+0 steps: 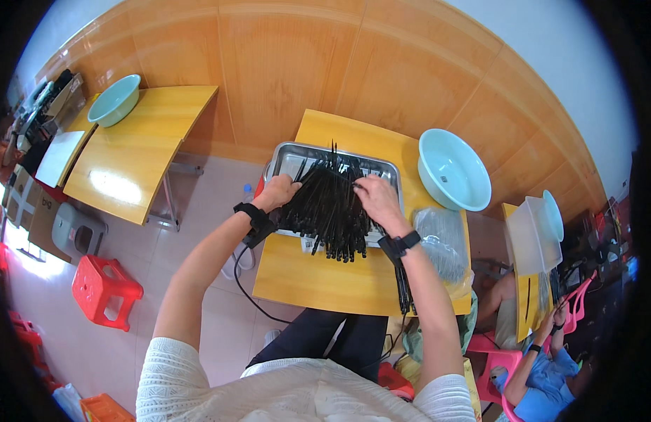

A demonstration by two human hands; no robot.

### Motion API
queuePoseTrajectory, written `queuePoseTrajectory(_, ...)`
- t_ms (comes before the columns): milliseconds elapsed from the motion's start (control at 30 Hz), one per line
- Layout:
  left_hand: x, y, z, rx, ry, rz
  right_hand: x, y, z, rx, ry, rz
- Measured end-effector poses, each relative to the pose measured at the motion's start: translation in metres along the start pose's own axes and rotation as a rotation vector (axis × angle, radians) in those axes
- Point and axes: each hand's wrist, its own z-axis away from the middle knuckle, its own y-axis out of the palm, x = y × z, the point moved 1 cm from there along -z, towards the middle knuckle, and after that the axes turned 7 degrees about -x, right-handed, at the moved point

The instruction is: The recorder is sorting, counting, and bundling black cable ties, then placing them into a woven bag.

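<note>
A large heap of thin black sticks [332, 211] lies in a shallow metal tray [389, 171], their near ends jutting over its front edge. At the heap's left side is my left hand [277, 193], its fingers closed in a pinch against a thin black stick. My right hand [379, 201] is on the right side, with thumb and fingertips pinched on the end of a thin black stick. Just what lies between the fingertips is partly hidden. Black bands with small boxes sit on both wrists. More black sticks [403, 288] lie beside my right forearm.
The tray stands on a yellow table [311, 281]. To its right are a pale blue basin [453, 169] and a clear plastic bag [440, 243] of thin grey items. A red stool [106, 290] stands left. Another person [550, 383] sits at the far right.
</note>
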Motion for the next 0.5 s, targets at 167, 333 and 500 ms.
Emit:
queuePoseTrajectory(167, -0.001, -0.006, 0.011, -0.089, 0.062, 0.007, 0.013, -0.052, 0.018, -0.174, 0.012, -0.013)
queuePoseTrajectory(333, -0.007, -0.016, 0.030, -0.152, 0.207, -0.056, 0.004, -0.064, 0.037, -0.356, -0.002, 0.247)
queuePoseTrajectory(500, -0.037, -0.020, 0.074, -0.242, 0.471, 0.009, 0.001, -0.061, 0.047, -0.512, -0.131, 0.497)
